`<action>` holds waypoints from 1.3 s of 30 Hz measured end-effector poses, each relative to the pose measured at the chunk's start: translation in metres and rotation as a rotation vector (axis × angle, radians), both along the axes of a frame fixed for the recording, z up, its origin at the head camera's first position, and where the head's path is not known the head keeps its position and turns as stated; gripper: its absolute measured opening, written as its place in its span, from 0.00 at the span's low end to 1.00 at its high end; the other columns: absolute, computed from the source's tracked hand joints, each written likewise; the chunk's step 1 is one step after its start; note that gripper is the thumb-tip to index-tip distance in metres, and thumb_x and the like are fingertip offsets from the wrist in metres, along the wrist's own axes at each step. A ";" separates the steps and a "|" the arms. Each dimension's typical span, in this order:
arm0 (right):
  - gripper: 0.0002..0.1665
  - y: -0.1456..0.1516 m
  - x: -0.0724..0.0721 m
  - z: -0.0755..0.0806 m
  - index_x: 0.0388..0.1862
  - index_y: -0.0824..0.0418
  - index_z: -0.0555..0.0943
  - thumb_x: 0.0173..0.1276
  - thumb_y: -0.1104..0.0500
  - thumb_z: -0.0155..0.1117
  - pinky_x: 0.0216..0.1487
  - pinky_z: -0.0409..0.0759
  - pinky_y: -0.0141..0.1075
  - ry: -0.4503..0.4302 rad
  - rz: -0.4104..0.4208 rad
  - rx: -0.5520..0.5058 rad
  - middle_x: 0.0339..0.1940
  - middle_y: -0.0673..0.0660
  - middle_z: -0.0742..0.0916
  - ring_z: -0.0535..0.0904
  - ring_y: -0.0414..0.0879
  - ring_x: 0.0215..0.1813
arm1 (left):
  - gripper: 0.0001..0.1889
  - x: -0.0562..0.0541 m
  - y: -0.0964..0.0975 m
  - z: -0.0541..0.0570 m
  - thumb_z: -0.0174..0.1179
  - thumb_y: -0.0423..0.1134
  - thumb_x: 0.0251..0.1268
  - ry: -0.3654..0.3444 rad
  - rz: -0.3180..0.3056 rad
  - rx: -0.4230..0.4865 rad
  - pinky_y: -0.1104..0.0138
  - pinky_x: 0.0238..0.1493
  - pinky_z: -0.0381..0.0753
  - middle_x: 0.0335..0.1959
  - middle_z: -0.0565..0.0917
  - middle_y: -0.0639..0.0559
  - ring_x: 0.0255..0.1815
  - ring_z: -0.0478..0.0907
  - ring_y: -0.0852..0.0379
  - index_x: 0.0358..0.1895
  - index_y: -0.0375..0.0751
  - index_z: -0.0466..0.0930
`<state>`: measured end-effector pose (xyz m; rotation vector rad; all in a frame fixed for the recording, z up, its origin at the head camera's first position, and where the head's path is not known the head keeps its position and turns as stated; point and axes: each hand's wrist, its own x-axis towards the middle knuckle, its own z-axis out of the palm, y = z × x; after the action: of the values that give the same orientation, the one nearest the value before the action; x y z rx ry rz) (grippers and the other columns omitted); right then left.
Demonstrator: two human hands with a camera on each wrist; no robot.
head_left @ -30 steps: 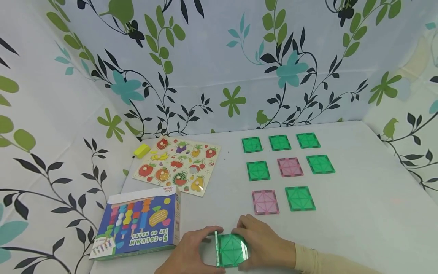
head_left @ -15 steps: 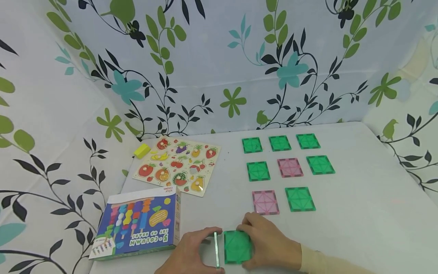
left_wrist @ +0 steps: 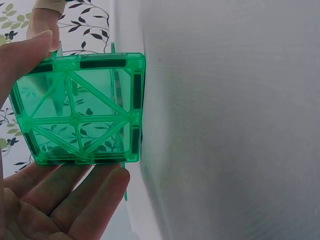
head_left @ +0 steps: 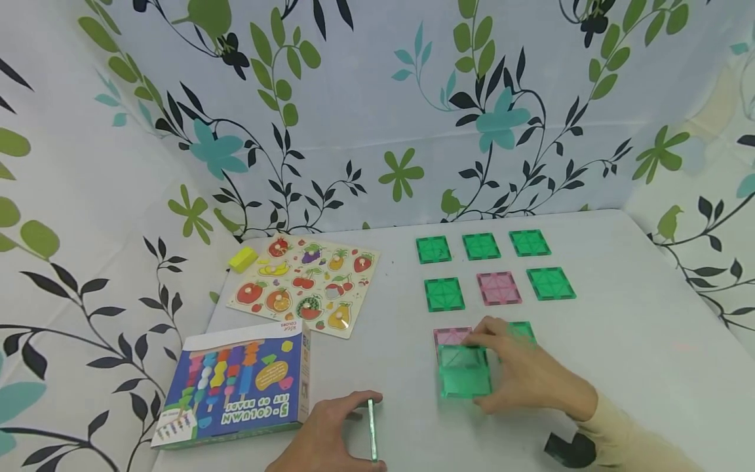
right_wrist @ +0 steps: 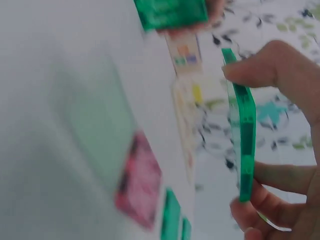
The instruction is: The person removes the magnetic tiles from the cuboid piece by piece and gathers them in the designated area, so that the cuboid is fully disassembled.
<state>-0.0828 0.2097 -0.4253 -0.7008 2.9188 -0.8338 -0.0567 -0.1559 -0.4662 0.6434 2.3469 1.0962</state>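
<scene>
In the head view my left hand [head_left: 323, 434] holds a green magnetic tile [head_left: 373, 431] on edge near the table's front. The left wrist view shows that tile face-on, thumb along one edge and fingertips at the opposite edge. My right hand [head_left: 531, 375] pinches another green magnetic tile [head_left: 466, 385] between thumb and fingers. This second tile is raised off the table and overlaps a pink tile [head_left: 446, 336] in the head view. Partly behind the right hand lies a flat green tile [head_left: 523, 330]. The right wrist view shows the raised tile [right_wrist: 247, 135] edge-on.
Flat green tiles [head_left: 444, 294] and another pink tile [head_left: 499, 288] lie in rows on the white table [head_left: 625, 314]. At left are a bead-set box [head_left: 236, 387], a fruit puzzle board [head_left: 307, 282] and a yellow block [head_left: 242, 259].
My right hand has pulled its green tile away from the left hand's tile, lifted it and carried it right and forward toward the rows. The left hand has stayed put.
</scene>
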 end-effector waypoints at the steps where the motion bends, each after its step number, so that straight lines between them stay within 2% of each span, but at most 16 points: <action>1: 0.43 0.010 -0.003 0.003 0.54 0.50 0.85 0.33 0.46 0.88 0.43 0.78 0.31 0.017 -0.007 0.010 0.45 0.40 0.76 0.71 0.35 0.45 | 0.41 0.000 0.000 0.000 0.78 0.62 0.48 0.002 -0.002 -0.001 0.61 0.60 0.84 0.65 0.82 0.61 0.60 0.81 0.60 0.69 0.64 0.73; 4: 0.42 0.044 -0.015 0.008 0.51 0.53 0.86 0.31 0.46 0.89 0.41 0.79 0.32 0.080 -0.019 0.045 0.42 0.41 0.79 0.72 0.35 0.43 | 0.42 0.000 0.000 0.000 0.77 0.62 0.48 0.011 -0.005 0.000 0.62 0.60 0.84 0.66 0.82 0.61 0.60 0.81 0.60 0.69 0.64 0.73; 8: 0.41 0.091 -0.026 0.008 0.50 0.55 0.86 0.34 0.45 0.89 0.41 0.80 0.35 0.088 -0.046 0.124 0.43 0.43 0.81 0.74 0.35 0.43 | 0.42 0.000 0.000 0.000 0.78 0.62 0.48 0.026 -0.007 0.004 0.63 0.59 0.84 0.65 0.82 0.60 0.59 0.82 0.61 0.69 0.63 0.73; 13: 0.43 0.145 -0.035 -0.002 0.51 0.60 0.86 0.34 0.43 0.89 0.39 0.79 0.34 0.022 -0.105 0.227 0.43 0.48 0.82 0.74 0.39 0.42 | 0.42 0.000 0.001 0.001 0.77 0.62 0.48 0.026 -0.007 0.001 0.63 0.59 0.84 0.65 0.82 0.60 0.59 0.82 0.61 0.70 0.62 0.73; 18: 0.46 0.177 -0.040 -0.014 0.52 0.65 0.86 0.33 0.45 0.89 0.43 0.83 0.40 -0.058 -0.168 0.329 0.43 0.53 0.83 0.77 0.44 0.43 | 0.42 0.000 0.002 0.003 0.77 0.62 0.48 0.011 -0.006 -0.005 0.62 0.59 0.83 0.65 0.82 0.61 0.59 0.81 0.61 0.70 0.63 0.73; 22: 0.46 0.185 -0.041 -0.021 0.52 0.69 0.85 0.31 0.49 0.89 0.45 0.84 0.46 -0.076 -0.153 0.351 0.43 0.55 0.84 0.79 0.47 0.44 | 0.42 0.000 0.002 0.003 0.77 0.62 0.48 0.001 -0.007 -0.012 0.62 0.59 0.83 0.65 0.82 0.62 0.59 0.81 0.60 0.70 0.64 0.73; 31: 0.48 0.180 -0.041 -0.028 0.55 0.71 0.83 0.32 0.54 0.91 0.50 0.85 0.56 -0.131 -0.118 0.368 0.48 0.61 0.84 0.81 0.53 0.47 | 0.41 -0.002 0.003 0.004 0.77 0.62 0.48 -0.023 0.003 -0.021 0.61 0.60 0.83 0.65 0.82 0.63 0.60 0.81 0.60 0.70 0.65 0.72; 39: 0.47 0.179 -0.042 -0.026 0.57 0.73 0.83 0.34 0.59 0.91 0.52 0.85 0.55 -0.161 -0.089 0.371 0.50 0.63 0.83 0.82 0.56 0.50 | 0.41 -0.001 0.002 0.005 0.77 0.62 0.48 -0.026 0.006 -0.018 0.59 0.61 0.83 0.66 0.82 0.62 0.61 0.81 0.59 0.70 0.65 0.72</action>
<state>-0.1248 0.3884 -0.4515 -0.4536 2.8534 -0.3161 -0.0577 -0.1535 -0.4614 0.6128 2.3350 1.0788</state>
